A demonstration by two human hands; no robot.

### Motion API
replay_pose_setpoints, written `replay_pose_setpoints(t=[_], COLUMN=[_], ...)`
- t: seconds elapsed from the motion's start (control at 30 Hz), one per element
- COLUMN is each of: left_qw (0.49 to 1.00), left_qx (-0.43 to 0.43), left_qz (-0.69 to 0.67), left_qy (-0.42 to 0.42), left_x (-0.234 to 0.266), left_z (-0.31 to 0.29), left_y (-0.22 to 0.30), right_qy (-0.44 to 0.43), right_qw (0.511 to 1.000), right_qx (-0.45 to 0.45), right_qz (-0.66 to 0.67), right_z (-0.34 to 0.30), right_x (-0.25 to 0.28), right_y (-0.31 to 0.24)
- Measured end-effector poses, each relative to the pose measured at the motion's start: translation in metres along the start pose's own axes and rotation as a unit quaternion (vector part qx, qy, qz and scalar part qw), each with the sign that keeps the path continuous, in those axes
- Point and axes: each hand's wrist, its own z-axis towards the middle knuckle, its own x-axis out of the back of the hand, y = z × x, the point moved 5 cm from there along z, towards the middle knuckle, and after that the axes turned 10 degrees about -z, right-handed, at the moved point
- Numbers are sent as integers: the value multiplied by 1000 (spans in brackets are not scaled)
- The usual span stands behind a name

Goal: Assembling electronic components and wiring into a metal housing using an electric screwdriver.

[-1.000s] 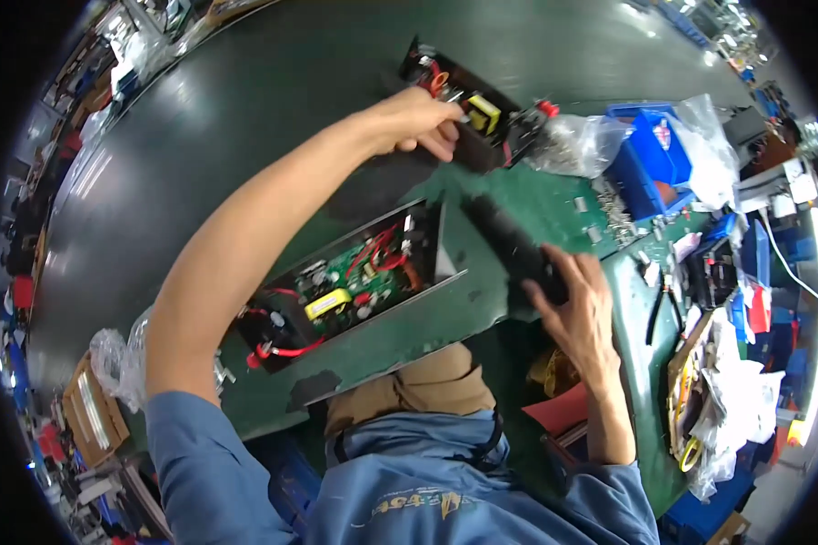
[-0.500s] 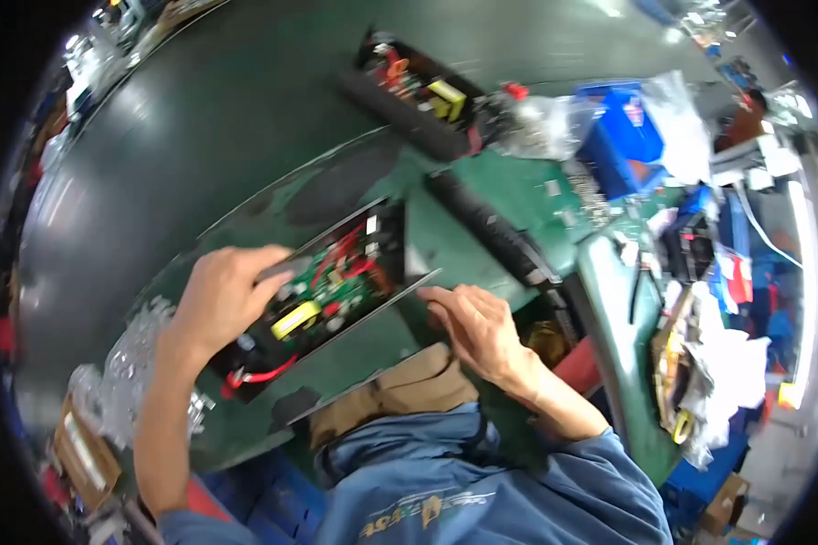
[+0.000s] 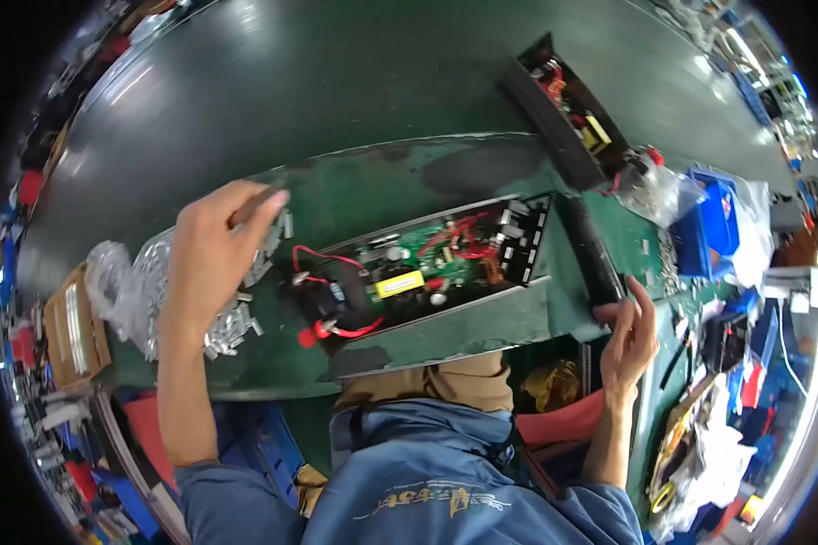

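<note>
Left hand [image 3: 211,250] over small metal parts [image 3: 236,313] — grip unclear.

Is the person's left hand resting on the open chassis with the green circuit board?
No, the left hand is over the pile of small metal parts, beside the chassis.

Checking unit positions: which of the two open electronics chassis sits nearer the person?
The open chassis with the green circuit board, between both hands; the other chassis lies farther up the belt.

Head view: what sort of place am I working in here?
Likely an electronics assembly line: an open metal case with a green circuit board, a heap of small metal parts under the left hand, blue parts bins.
</note>
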Motion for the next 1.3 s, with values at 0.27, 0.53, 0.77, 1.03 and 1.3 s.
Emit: replay_pose_setpoints(t=[0.27,0.53,0.77,1.03,1.3], left_qw=[980,985,974,969,949], left_qx=[22,38,81,-90,-47], left_qz=[103,74,-45,-229,-313], left_qy=[171,154,208,20,8], left_x=[31,13,40,-41,-73], left_z=[-110,-100,-109,-123,-110], left_y=[-124,-149,-194,56,86], right_qy=[-3,12,-81,-162,-244], right_qw=[995,982,966,857,862], right_qx=[90,191,193,277,76], right_qz=[34,2,150,404,438], right_z=[-22,-25,-40,-43,-41], right_x=[-46,-39,-47,-65,-63], right_y=[-44,-67,-89,-182,-135])
